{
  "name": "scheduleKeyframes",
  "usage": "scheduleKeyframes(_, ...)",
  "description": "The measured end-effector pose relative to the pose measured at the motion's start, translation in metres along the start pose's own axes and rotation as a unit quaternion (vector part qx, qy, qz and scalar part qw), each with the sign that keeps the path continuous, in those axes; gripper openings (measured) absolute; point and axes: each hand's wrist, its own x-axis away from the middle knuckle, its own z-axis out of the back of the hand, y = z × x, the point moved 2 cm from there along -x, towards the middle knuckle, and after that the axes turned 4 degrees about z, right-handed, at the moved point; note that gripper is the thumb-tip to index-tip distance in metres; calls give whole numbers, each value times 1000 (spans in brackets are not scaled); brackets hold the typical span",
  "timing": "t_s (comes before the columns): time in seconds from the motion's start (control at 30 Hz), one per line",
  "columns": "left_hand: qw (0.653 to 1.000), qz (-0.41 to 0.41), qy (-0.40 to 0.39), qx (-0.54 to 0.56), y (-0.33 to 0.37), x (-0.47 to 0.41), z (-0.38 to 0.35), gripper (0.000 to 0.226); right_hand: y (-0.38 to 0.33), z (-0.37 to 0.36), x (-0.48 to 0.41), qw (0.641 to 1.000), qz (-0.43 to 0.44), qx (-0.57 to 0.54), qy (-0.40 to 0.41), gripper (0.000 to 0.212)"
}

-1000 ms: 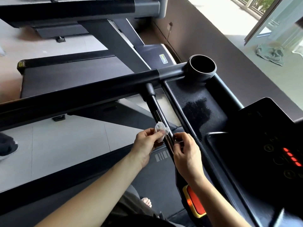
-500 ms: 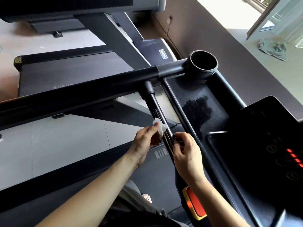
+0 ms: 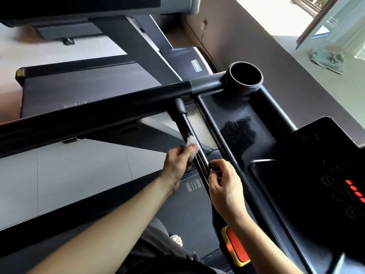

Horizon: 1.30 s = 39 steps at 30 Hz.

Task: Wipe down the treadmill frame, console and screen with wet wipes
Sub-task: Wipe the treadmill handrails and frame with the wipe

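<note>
Presently in hand: the frame step; the wet wipe [image 3: 190, 142] is at work on the thin grip bar [image 3: 185, 123], which runs from the thick handrail [image 3: 98, 115] back toward the person along the left edge of the tray [image 3: 215, 123].
Wet wipe: small, white and bunched; pressed on the upper stretch of the grip bar, a little below its joint with the handrail.
Left hand [image 3: 178, 161]: blurred by motion; fingers curled, thumb and fingertips pinching the wet wipe against the bar.
Right hand [image 3: 225, 180]: lower on the same bar; fingers curled, thumb and forefinger tips pinching the bar's right side, probably to steady it; whether anything small sits between them cannot be told.
Tray: a darker, damp-looking patch [image 3: 239, 131] near its middle suggests a partial pass; the surface around it looks speckled.
Console [image 3: 325, 155]: at the right edge of the view, red lights lit; whether it has been wiped cannot be told.
Progress: likely early to middle; handrail, cup holder [image 3: 245, 78] and console probably remain.
Next move: slide the wet wipe along the bar's length, wrapping round to reach its underside; shift the right hand off the stretch it covers; use light pressure, since the wad is small and could slip from the pinch.
</note>
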Motion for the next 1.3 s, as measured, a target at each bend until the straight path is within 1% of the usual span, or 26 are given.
scheduleKeyframes(0.03,1000,7,-27,10,-8,7,-2,41,0,0,0,1000,1,2,3,19)
scheduleKeyframes(0.1,999,0,-45,4,-9,9,-3,44,-1,0,0,1000,6,4,7,19)
scheduleKeyframes(0.13,999,-15,-39,-9,-3,5,-2,48,0,-1,0,1000,6,5,7,19)
scheduleKeyframes(0.2,1000,-23,1,-16,10,-8,2,50,0,-1,0,1000,2,7,3,19)
scheduleKeyframes(0.27,999,-14,32,5,20,-18,4,41,-1,-1,0,1000,0,7,3,19)
scheduleKeyframes(0.33,999,-11,30,14,19,-15,4,31,-1,-1,0,1000,2,9,2,19)
scheduleKeyframes(0.47,997,12,-17,-75,-4,16,1,40,-2,-1,1,1000,3,16,8,19)
scheduleKeyframes(0.5,995,14,-16,-98,-3,18,1,41,-2,-1,1,1000,5,18,8,19)
scheduleKeyframes(0.53,992,10,-2,-128,3,15,1,41,-2,-1,1,1000,6,18,9,19)
scheduleKeyframes(0.6,983,-5,55,-173,26,2,2,43,-3,-1,1,1000,4,17,9,18)
scheduleKeyframes(0.7,972,-15,132,-192,65,-19,7,41,-3,-1,2,1000,2,17,1,17)
scheduleKeyframes(0.77,969,-20,127,-213,70,-18,6,36,-3,0,3,1000,-1,18,1,16)
scheduleKeyframes(0.83,964,-20,84,-252,59,-3,2,33,-3,0,3,1000,-10,10,3,16)
scheduleKeyframes(0.9,946,-22,42,-321,46,13,-1,33,-4,0,3,1000,-16,7,-4,15)
scheduleKeyframes(0.97,935,-23,28,-354,50,10,-1,36,-5,1,3,1000,-14,10,-6,13)
scheduleKeyframes(1.03,927,-25,47,-372,69,-7,5,38,-5,2,3,1000,-11,11,-2,13)
scheduleKeyframes(1.1,908,-45,68,-411,91,-25,12,34,-6,2,3,1000,-14,8,-1,14)
scheduleKeyframes(1.2,875,-98,52,-472,104,-34,16,32,-6,2,4,1000,-26,6,2,14)
scheduleKeyframes(1.27,846,-163,19,-507,107,-30,17,32,-7,2,5,1000,-29,8,6,14)
scheduleKeyframes(1.3,825,-206,-2,-526,108,-30,18,30,-7,1,5,999,-31,8,7,13)
